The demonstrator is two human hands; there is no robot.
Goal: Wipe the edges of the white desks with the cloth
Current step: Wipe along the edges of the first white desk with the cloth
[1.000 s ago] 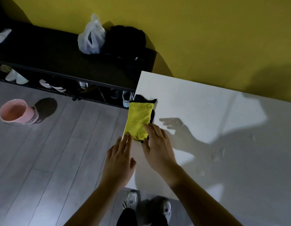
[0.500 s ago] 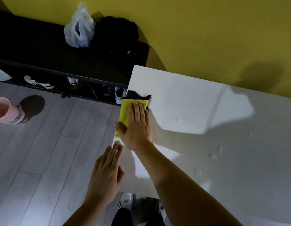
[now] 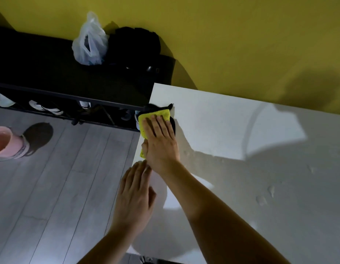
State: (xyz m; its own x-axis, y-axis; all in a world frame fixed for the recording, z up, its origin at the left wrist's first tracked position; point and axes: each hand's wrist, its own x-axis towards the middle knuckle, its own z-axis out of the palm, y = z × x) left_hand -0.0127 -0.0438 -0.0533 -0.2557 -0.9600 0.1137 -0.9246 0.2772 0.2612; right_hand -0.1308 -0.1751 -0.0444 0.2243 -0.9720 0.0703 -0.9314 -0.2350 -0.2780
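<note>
A yellow cloth (image 3: 146,116) with a black backing lies over the left edge of the white desk (image 3: 232,130), near its far corner. My right hand (image 3: 160,141) presses flat on the cloth with straight fingers and covers most of it. My left hand (image 3: 134,195) hovers with straight fingers at the desk's left edge, just behind the right wrist, and holds nothing.
A black shoe rack (image 3: 60,77) stands left of the desk against the yellow wall, with a white plastic bag (image 3: 90,44) and a black bag (image 3: 135,45) on top and shoes below. A pink boot (image 3: 7,142) lies on the grey floor. Wet patches (image 3: 264,197) mark the desk.
My right hand moved from the cloth's near end onto it and pushed it along the edge toward the far corner. My left hand drew back from the cloth.
</note>
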